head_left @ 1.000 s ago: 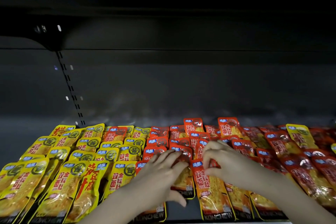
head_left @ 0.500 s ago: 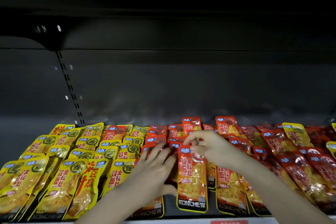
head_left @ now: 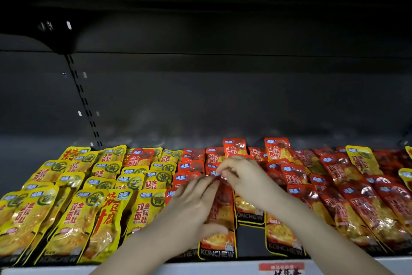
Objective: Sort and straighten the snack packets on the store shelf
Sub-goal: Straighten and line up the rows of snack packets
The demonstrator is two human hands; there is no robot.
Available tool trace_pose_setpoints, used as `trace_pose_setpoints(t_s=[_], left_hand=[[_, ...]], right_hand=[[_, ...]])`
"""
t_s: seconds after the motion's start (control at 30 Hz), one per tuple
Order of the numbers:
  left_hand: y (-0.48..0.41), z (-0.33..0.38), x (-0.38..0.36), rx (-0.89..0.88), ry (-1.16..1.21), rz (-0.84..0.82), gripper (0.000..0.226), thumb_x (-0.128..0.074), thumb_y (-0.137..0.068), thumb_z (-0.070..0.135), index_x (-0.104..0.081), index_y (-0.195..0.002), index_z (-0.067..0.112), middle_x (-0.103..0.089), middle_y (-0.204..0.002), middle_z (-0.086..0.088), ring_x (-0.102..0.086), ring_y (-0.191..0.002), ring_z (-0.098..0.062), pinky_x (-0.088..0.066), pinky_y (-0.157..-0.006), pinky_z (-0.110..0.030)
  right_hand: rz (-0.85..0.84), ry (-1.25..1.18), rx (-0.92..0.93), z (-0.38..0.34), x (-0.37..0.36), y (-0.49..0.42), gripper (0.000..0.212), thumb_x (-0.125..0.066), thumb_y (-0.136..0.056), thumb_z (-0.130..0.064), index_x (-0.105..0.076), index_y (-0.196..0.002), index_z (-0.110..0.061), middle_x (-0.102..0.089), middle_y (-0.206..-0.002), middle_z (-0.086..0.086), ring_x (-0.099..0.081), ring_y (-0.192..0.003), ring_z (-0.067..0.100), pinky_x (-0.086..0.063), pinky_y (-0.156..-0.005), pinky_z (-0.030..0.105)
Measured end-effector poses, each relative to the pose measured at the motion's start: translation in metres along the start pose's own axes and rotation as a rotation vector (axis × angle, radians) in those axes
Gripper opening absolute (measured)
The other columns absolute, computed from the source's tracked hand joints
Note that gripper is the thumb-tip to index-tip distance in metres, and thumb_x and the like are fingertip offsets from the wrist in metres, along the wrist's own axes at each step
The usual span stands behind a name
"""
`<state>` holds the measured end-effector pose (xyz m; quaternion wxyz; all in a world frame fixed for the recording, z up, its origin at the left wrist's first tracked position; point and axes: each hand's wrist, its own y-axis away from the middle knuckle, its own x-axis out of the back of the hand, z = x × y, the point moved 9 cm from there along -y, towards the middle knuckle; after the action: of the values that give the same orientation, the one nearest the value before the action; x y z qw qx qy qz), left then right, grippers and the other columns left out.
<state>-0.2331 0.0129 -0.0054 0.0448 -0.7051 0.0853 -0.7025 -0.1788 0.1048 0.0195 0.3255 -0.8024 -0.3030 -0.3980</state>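
Observation:
A red snack packet (head_left: 219,236) lies in the front row at the middle of the shelf. My left hand (head_left: 191,212) rests on its left side, thumb under the lower part and fingers along the top. My right hand (head_left: 245,178) pinches the packet's top edge with fingertips. Yellow packets (head_left: 69,212) fill the left half in overlapping rows. Red packets (head_left: 347,199) fill the right half. One red packet (head_left: 139,157) lies among the yellow ones at the back, and a yellow packet (head_left: 362,159) sits among the red ones at the back right.
The dark shelf back wall (head_left: 223,96) and the shelf above leave open height over the packets. A slotted upright (head_left: 83,100) runs down at the left. The white front rail (head_left: 200,267) carries a red price label (head_left: 282,269). More yellow packets show at the far right edge.
The held red packet shifted left and down into the front row gap. My right hand slid up to its top edge, and my left hand closed over its left side.

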Motion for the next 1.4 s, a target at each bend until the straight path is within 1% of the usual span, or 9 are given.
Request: trace_pose_setpoints(t_s=[0.1,0.17,0.37,0.6,0.87,0.97,1.07,1.17,1.4], left_hand=[[0.000,0.011,-0.026,-0.043,0.065,-0.187,0.124,-0.023,-0.050,0.089,0.003,-0.150,0.019,0.009,-0.158,0.000,0.016,-0.144,-0.016,0.016,-0.110,-0.036],[-0.001,0.015,-0.032,-0.067,0.072,-0.225,0.122,-0.021,-0.048,0.087,0.007,-0.149,0.024,0.016,-0.157,0.001,0.024,-0.141,-0.015,0.015,-0.114,-0.042],[-0.004,0.012,-0.039,-0.060,0.054,-0.311,0.122,-0.012,-0.042,0.087,0.001,-0.149,0.029,0.010,-0.158,0.002,0.015,-0.144,-0.018,0.011,-0.116,-0.043],[-0.014,0.015,-0.035,-0.062,0.034,-0.318,0.097,-0.048,-0.076,0.072,0.001,-0.149,0.030,0.012,-0.157,0.001,0.019,-0.143,-0.017,0.007,-0.116,-0.050],[-0.017,0.025,-0.031,-0.070,0.016,-0.288,0.109,-0.013,-0.056,0.082,0.003,-0.149,0.028,0.015,-0.157,-0.001,0.017,-0.144,-0.019,0.013,-0.111,-0.043],[-0.018,0.031,-0.020,-0.078,0.002,-0.202,0.104,-0.002,-0.061,0.080,-0.009,-0.149,0.026,0.000,-0.158,-0.002,0.003,-0.146,-0.020,-0.003,-0.116,-0.051],[-0.020,0.042,-0.026,-0.134,0.014,-0.173,0.075,-0.004,-0.085,0.072,-0.047,-0.128,0.029,-0.053,-0.136,0.002,-0.049,-0.127,-0.018,-0.051,-0.094,-0.043],[-0.023,0.059,-0.032,-0.206,0.011,-0.101,0.063,-0.017,-0.085,0.071,-0.050,-0.122,0.032,-0.059,-0.127,0.006,-0.056,-0.119,-0.014,-0.053,-0.089,-0.034],[-0.036,0.061,-0.037,-0.081,-0.014,-0.092,0.073,-0.007,-0.089,0.069,-0.058,-0.119,0.026,-0.064,-0.121,0.000,-0.062,-0.111,-0.018,-0.055,-0.084,-0.034]], right_hand=[[0.093,0.048,-0.071,0.018,0.024,-0.003,0.022,-0.047,-0.096,-0.014,-0.066,-0.104,-0.023,-0.055,-0.102,-0.012,-0.051,-0.086,-0.001,-0.033,-0.069,0.004],[0.143,0.092,-0.120,0.030,0.036,-0.002,0.021,-0.047,-0.096,-0.015,-0.065,-0.105,-0.022,-0.052,-0.102,-0.010,-0.053,-0.082,0.000,-0.035,-0.062,0.004],[-0.125,0.286,-0.218,0.052,0.017,0.013,0.052,-0.056,-0.091,-0.041,-0.043,-0.137,-0.021,-0.044,-0.140,0.001,-0.037,-0.133,0.017,-0.033,-0.107,0.030],[-0.213,0.289,-0.133,0.050,0.011,0.020,0.051,-0.055,-0.089,-0.048,-0.044,-0.137,-0.033,-0.038,-0.145,-0.012,-0.027,-0.137,0.013,-0.021,-0.113,0.038],[-0.181,0.350,-0.030,0.043,-0.002,0.040,0.062,-0.042,-0.086,-0.065,-0.033,-0.141,-0.038,-0.033,-0.132,-0.019,-0.024,-0.125,0.005,-0.025,-0.107,0.033],[-0.041,0.310,-0.030,0.042,0.013,0.043,0.059,-0.032,-0.087,-0.063,-0.031,-0.141,-0.038,-0.034,-0.132,-0.021,-0.026,-0.127,0.002,-0.026,-0.108,0.030],[0.117,0.227,-0.093,0.057,0.043,0.045,0.040,-0.040,-0.095,-0.045,-0.045,-0.133,-0.034,-0.043,-0.128,-0.018,-0.036,-0.125,0.005,-0.032,-0.107,0.031],[0.076,0.244,-0.125,0.073,0.049,0.054,0.033,-0.048,-0.095,-0.032,-0.050,-0.128,-0.031,-0.043,-0.123,-0.017,-0.038,-0.122,0.007,-0.033,-0.105,0.028],[-0.127,0.319,-0.146,0.083,0.025,0.078,0.056,-0.046,-0.092,-0.050,-0.033,-0.142,-0.029,-0.029,-0.138,-0.015,-0.027,-0.133,0.006,-0.023,-0.113,0.026]])
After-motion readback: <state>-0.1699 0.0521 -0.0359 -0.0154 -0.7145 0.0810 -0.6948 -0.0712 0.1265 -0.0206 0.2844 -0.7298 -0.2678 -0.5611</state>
